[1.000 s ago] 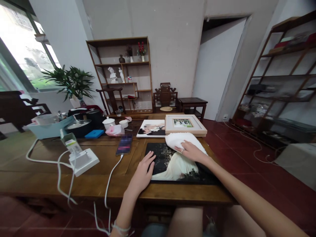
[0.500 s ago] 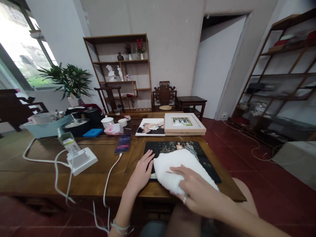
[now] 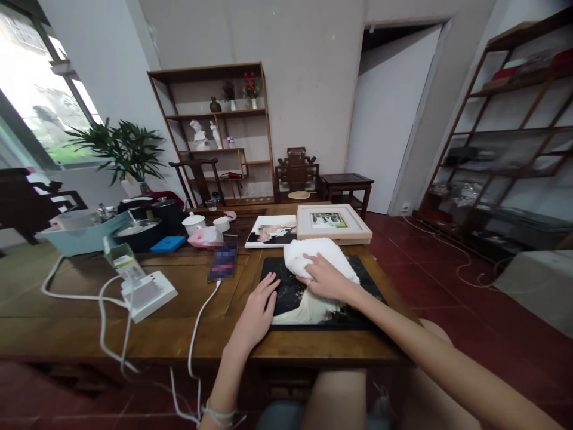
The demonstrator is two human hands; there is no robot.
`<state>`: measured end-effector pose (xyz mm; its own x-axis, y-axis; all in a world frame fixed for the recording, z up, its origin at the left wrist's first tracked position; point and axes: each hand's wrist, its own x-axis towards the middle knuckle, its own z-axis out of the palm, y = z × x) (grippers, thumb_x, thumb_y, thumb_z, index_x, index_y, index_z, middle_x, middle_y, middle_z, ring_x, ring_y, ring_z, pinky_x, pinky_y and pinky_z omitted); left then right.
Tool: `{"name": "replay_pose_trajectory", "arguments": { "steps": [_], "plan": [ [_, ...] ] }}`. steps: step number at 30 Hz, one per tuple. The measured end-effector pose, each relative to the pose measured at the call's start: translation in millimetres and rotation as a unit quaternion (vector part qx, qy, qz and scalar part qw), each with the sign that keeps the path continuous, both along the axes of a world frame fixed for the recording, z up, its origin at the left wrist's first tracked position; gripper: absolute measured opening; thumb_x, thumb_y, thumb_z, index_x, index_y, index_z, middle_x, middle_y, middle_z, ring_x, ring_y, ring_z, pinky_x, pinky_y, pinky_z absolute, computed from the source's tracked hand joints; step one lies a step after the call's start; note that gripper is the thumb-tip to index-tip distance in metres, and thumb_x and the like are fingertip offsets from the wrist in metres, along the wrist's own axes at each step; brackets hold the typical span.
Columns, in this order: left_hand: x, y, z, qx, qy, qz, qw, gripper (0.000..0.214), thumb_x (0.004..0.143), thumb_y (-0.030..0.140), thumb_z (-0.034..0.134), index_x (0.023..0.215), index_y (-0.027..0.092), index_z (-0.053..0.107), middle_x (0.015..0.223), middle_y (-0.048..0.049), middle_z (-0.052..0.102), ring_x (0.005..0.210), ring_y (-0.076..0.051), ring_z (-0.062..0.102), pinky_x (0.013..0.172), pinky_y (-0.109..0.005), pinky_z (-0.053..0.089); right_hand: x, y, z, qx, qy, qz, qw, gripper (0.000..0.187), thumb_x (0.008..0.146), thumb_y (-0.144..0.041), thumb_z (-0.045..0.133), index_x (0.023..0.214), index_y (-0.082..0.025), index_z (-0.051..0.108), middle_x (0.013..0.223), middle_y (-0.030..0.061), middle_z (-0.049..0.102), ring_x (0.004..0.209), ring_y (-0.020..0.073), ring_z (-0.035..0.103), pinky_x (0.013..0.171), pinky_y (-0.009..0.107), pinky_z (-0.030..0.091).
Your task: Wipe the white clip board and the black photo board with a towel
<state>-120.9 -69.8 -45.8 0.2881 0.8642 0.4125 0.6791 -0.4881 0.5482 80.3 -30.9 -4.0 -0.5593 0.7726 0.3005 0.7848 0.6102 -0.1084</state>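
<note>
Compared with half a second ago, the white cloth (image 3: 320, 254) has shifted from the near part of the dark photo panel (image 3: 289, 301) to its far part; the pale dress near the front edge is uncovered again. The left hand (image 3: 259, 301) has kept its place. Judged meaning: a rubbing stroke over the surface, with the left hand steadying the panel. Panel lies flat on the wooden table (image 3: 313, 347), in front of the person. Left fingers: spread, laid over the panel's left edge, grasping nothing. Right hand (image 3: 324, 278): on the cloth, index finger extended; cannot tell whether the others pinch it. Edges: cloth overlaps the panel's far edge, near the framed picture (image 3: 354, 228) and the white-edged photo (image 3: 271, 233), so far-side room looks tight. A wood strip separates panel from table front. More room on the left, up to the phone (image 3: 222, 263) and its cable (image 3: 194, 334).
</note>
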Motion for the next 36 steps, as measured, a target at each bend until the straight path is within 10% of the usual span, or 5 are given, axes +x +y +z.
{"name": "replay_pose_trajectory", "arguments": {
  "steps": [10,21,32,36],
  "plan": [
    [-2,1,0.4,0.003,-0.008,-0.014,1.0,0.033,0.087,0.022,0.034,0.111,0.018,0.058,0.132,-0.0067,0.045,0.125,-0.019,0.036,0.105,-0.04,0.029,3,-109,-7.2,-0.056,0.057,0.091,0.993,0.016,0.075,-0.016,0.048,0.077,-0.016,0.064,0.13,0.0083,0.046,0.128,0.0226,0.028,0.107,0.046,0.014],
    [-1,1,-0.4,0.001,-0.009,-0.001,1.0,0.035,0.088,0.026,0.035,0.114,0.017,0.056,0.131,-0.0078,0.046,0.125,-0.02,0.036,0.105,-0.041,0.028,36,-35,-6.1,-0.028,0.004,-0.124,0.992,0.024,0.083,-0.019,0.04,0.086,-0.01,0.062,0.118,0.0209,0.054,0.124,0.0291,0.033,0.1,0.051,0.023],
    [0,-7,7.7,0.011,-0.039,-0.017,0.999,0.04,0.092,0.031,0.029,0.131,0.025,0.036,0.143,-0.0011,0.026,0.133,-0.018,0.015,0.108,-0.04,0.019,-10,-88,6.5,-0.073,0.02,0.177,0.981,0.02,0.077,-0.015,0.048,0.087,-0.013,0.065,0.13,0.0111,0.046,0.129,0.0223,0.025,0.107,0.047,0.011],
    [0,-6,6.5,0.012,-0.042,-0.022,0.999,0.04,0.092,0.031,0.029,0.129,0.022,0.04,0.14,-0.0031,0.034,0.131,-0.018,0.022,0.107,-0.039,0.021,8,-107,11.3,-0.111,0.047,0.16,0.98,0.019,0.08,-0.02,0.047,0.079,-0.013,0.064,0.126,0.0139,0.05,0.127,0.0198,0.03,0.108,0.04,0.014]
  ]
}}
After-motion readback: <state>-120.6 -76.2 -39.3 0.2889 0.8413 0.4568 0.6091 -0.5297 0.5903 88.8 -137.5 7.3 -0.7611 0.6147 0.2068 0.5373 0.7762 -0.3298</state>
